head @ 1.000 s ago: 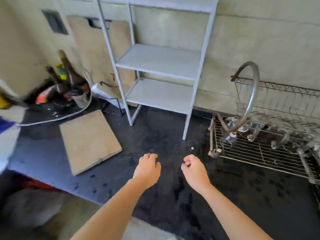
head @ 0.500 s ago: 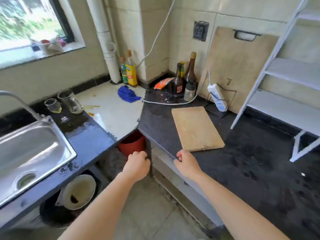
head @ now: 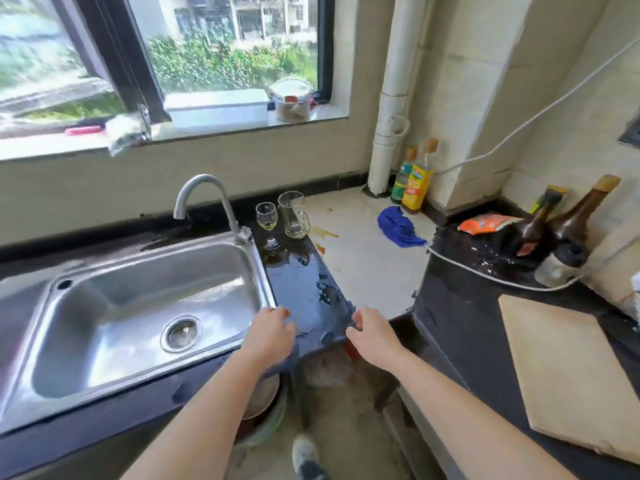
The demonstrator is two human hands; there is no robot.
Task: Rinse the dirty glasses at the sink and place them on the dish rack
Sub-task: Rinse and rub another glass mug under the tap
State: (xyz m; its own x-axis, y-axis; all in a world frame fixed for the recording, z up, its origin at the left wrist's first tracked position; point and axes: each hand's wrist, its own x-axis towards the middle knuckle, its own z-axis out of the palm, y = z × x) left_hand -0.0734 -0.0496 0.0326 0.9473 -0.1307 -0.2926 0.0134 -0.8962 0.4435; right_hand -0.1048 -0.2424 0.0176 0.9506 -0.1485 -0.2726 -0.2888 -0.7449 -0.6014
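1. While both arms reach forward over the near edge of the dark desk (head: pixel 304 282), neither hand holds anything.
2. The left hand (head: pixel 270 332) hovers palm down by the right rim of the steel sink (head: pixel 145 306), its fingers (head: pixel 280 311) loosely spread and slightly curled.
3. The right hand (head: pixel 372 336) sits at the front corner of the wet desk slab, its fingers (head: pixel 356 322) curled in toward the palm; whether they touch the edge I cannot tell.
4. Two dirty glasses stand upright at the back of the desk, just right of the tap (head: pixel 207 202): a small stemmed wine glass (head: pixel 266 223) with a trace of yellowish liquid, and beside it on the right a taller glass mug (head: pixel 294 214) with a handle. They stand close together, well apart from both hands.
5. The sink basin looks empty and dry around its drain (head: pixel 181 333), and no water runs from the tap.
6. Right of the glasses lies a pale counter section with brown stains, and on it a crumpled blue cloth (head: pixel 398 226).
7. Two yellow-labelled bottles (head: pixel 414 181) stand in the corner by a white pipe (head: pixel 394 91).
8. Farther right, dark brown bottles (head: pixel 575 220) and an orange packet (head: pixel 486 224) stand on the side desk, with a wooden cutting board (head: pixel 568 375) lying flat nearer the person.
9. A white cable (head: pixel 485 268) runs across that side desk.
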